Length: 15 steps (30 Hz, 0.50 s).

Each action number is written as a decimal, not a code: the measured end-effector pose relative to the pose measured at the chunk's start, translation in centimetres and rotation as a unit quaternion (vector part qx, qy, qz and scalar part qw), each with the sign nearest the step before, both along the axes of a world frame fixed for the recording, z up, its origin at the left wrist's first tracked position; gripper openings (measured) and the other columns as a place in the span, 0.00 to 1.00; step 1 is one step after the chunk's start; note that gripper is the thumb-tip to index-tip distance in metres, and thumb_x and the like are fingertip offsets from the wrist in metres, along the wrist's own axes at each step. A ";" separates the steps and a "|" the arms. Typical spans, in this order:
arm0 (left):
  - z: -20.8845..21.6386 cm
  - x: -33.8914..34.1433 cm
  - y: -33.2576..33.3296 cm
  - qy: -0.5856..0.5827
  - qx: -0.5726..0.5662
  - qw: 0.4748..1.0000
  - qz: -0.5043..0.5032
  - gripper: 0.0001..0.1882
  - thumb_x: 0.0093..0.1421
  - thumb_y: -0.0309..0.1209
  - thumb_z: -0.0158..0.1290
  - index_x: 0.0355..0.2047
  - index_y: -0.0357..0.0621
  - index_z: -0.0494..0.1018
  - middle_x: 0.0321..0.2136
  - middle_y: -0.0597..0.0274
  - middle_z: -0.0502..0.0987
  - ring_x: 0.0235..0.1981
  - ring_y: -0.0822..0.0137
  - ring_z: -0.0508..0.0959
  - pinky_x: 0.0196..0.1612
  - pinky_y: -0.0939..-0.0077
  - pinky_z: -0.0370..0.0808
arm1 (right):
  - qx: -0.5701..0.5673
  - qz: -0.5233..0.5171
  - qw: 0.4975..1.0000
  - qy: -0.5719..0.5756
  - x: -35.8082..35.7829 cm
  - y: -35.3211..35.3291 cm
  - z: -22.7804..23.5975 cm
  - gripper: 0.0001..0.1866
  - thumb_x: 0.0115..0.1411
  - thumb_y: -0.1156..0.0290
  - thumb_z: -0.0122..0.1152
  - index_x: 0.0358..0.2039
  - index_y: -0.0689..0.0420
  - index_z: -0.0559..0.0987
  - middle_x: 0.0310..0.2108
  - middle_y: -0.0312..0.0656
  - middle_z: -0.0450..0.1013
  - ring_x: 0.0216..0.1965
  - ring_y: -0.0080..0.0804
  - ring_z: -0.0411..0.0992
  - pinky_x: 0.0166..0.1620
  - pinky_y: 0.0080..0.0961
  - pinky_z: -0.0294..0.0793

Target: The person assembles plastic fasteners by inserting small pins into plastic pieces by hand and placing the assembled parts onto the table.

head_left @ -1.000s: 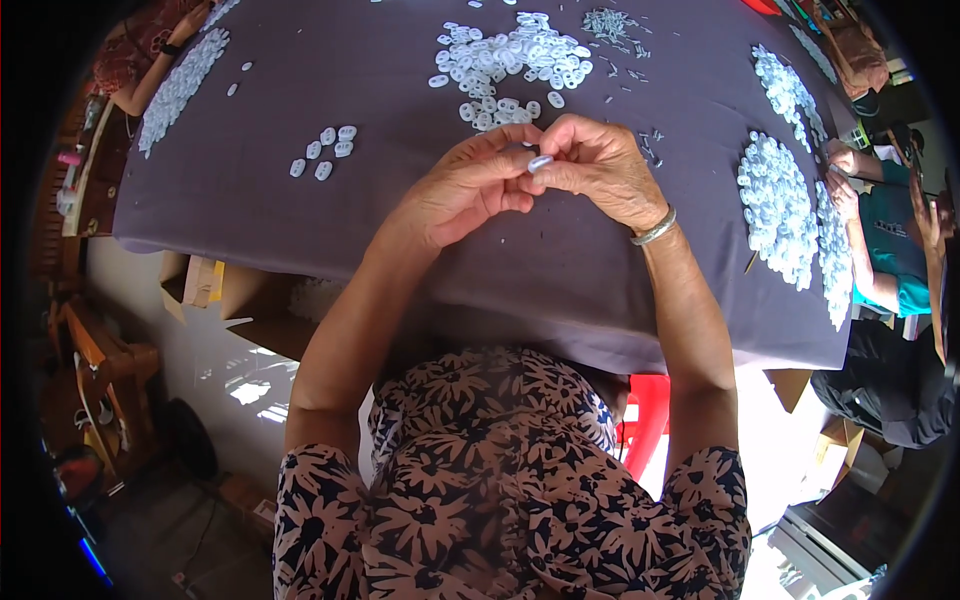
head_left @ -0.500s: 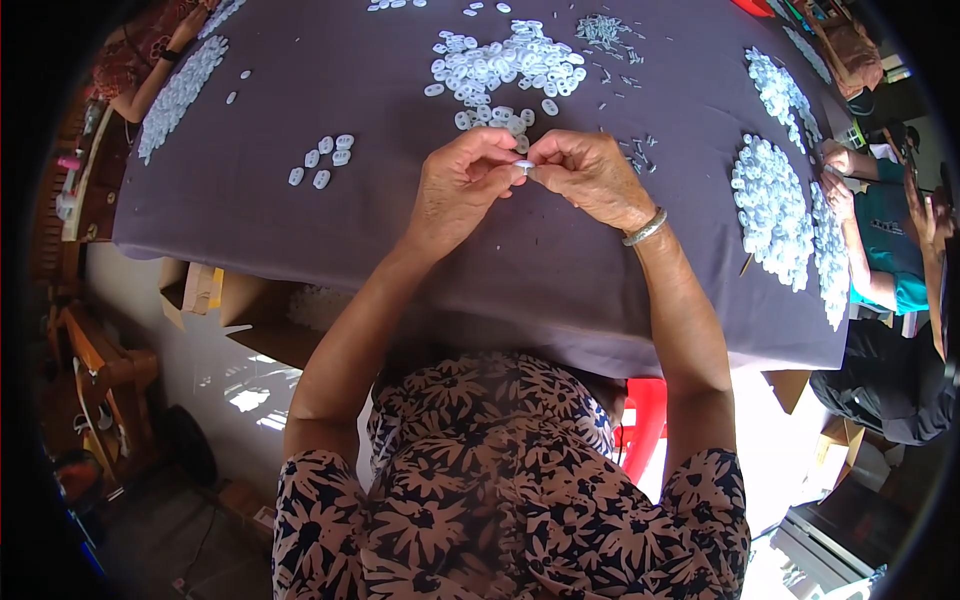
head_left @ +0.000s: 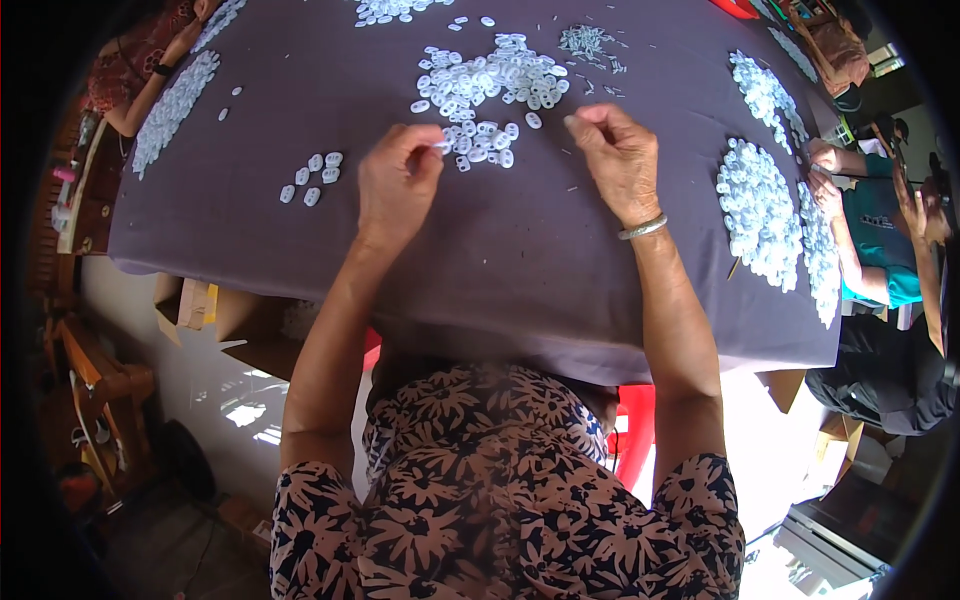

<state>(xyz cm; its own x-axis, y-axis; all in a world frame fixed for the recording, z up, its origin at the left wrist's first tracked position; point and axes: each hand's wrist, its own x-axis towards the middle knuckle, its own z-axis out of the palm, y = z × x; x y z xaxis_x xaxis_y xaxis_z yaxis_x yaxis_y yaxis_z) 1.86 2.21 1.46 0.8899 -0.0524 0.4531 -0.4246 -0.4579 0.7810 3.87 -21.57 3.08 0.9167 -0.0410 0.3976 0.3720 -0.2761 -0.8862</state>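
Note:
My left hand (head_left: 398,190) is closed, pinching a small white oval plastic piece (head_left: 440,147) by its edge, just left of a small heap of like pieces (head_left: 484,142). Apart from it, my right hand (head_left: 622,165), with a silver bangle at the wrist, hovers beside the small metal screws or pins. Its thumb and fingers are drawn together, and whatever lies between them is too small to make out. Beyond both hands spreads a larger heap of white two-holed oval pieces (head_left: 470,82). The pile of small metal pins (head_left: 585,42) lies behind my right hand.
Several white ovals (head_left: 313,178) form a loose group at left on the dark tablecloth (head_left: 500,290). Large heaps of white pieces (head_left: 765,215) line the right side, where a person in a teal sleeve (head_left: 905,288) works. Another person's arm (head_left: 140,105) shows at far left.
My hands, together over one white piece before, have moved apart. The left has gone left with a white piece; the right has moved right and up toward the pins.

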 end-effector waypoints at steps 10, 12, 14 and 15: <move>-1.3 1.2 2.3 -0.013 0.041 0.995 0.094 0.05 0.50 0.24 0.52 0.28 0.46 0.74 0.24 0.62 0.74 0.22 0.64 0.74 0.27 0.71 0.70 | -0.174 0.016 0.981 -0.078 0.0 1.4 -0.7 0.04 0.53 0.80 0.59 0.31 0.60 0.77 0.26 0.34 0.72 0.25 0.21 0.69 0.30 0.19 0.69; -1.5 1.2 2.2 -0.022 0.041 0.994 0.096 0.05 0.50 0.24 0.52 0.29 0.47 0.74 0.24 0.62 0.73 0.22 0.63 0.74 0.27 0.70 0.70 | -0.225 0.022 0.968 -0.107 0.2 2.0 -0.6 0.05 0.53 0.80 0.59 0.31 0.59 0.77 0.26 0.36 0.72 0.26 0.24 0.70 0.30 0.20 0.69; -1.5 1.2 2.2 -0.013 0.037 0.993 0.108 0.06 0.50 0.24 0.52 0.29 0.47 0.74 0.24 0.63 0.72 0.23 0.63 0.74 0.27 0.69 0.70 | -0.291 0.075 0.942 -0.151 0.9 2.8 -0.5 0.06 0.51 0.81 0.59 0.31 0.58 0.78 0.27 0.38 0.72 0.26 0.30 0.71 0.30 0.24 0.70; -1.5 1.2 2.2 -0.005 0.036 0.992 0.118 0.06 0.50 0.24 0.52 0.30 0.47 0.74 0.25 0.63 0.72 0.24 0.63 0.74 0.28 0.69 0.70 | -0.293 0.078 0.941 -0.150 1.3 3.1 -0.6 0.06 0.51 0.81 0.59 0.31 0.58 0.78 0.27 0.38 0.72 0.26 0.30 0.71 0.30 0.24 0.70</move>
